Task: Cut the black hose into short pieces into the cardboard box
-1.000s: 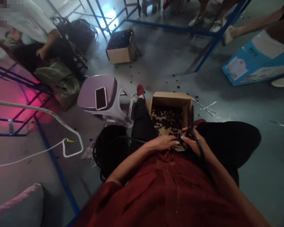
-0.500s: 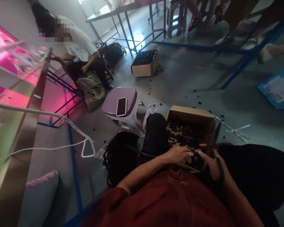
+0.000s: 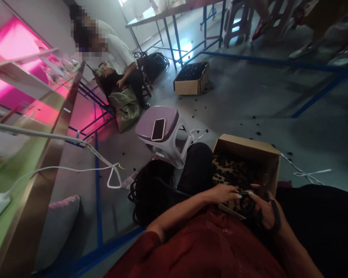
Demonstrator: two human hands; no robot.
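Grey concrete floor carried an open brown cardboard box (image 3: 251, 152) of small black pieces between my knees. My left hand (image 3: 224, 192) and right hand (image 3: 263, 210) pinched a thin black cable (image 3: 243, 193) over its near edge; trimming seemed underway, needing a steady hold next.

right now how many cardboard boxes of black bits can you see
2. One open cardboard box sits between the person's knees, just beyond the left hand and right hand. The second box stands farther off on the floor. Others may be out of view.

Both hands (image 3: 243, 199) on a black cable (image 3: 174, 189) over a cardboard box (image 3: 249, 144).
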